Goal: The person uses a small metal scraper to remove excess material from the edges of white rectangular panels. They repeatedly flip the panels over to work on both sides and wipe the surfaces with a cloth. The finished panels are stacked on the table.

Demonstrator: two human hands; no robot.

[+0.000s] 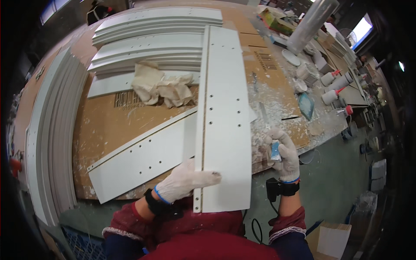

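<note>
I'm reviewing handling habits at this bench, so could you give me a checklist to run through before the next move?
1. Left hand on the long white panel, thumb across its face: ok.
2. Right hand holding the small blue block: ok.
3. Gloves on both hands: ok.
4. Long white panel clear of the slanted panel: cannot tell; they overlap in view.
5. Cardboard clean: not ok, white specks on it.

A workshop: white panels [158, 18] stacked beyond the left fingers [210, 178], with red-tipped bottles [331, 97] and white-spattered cardboard [277, 93] beyond the right fingers [279, 134].
</note>
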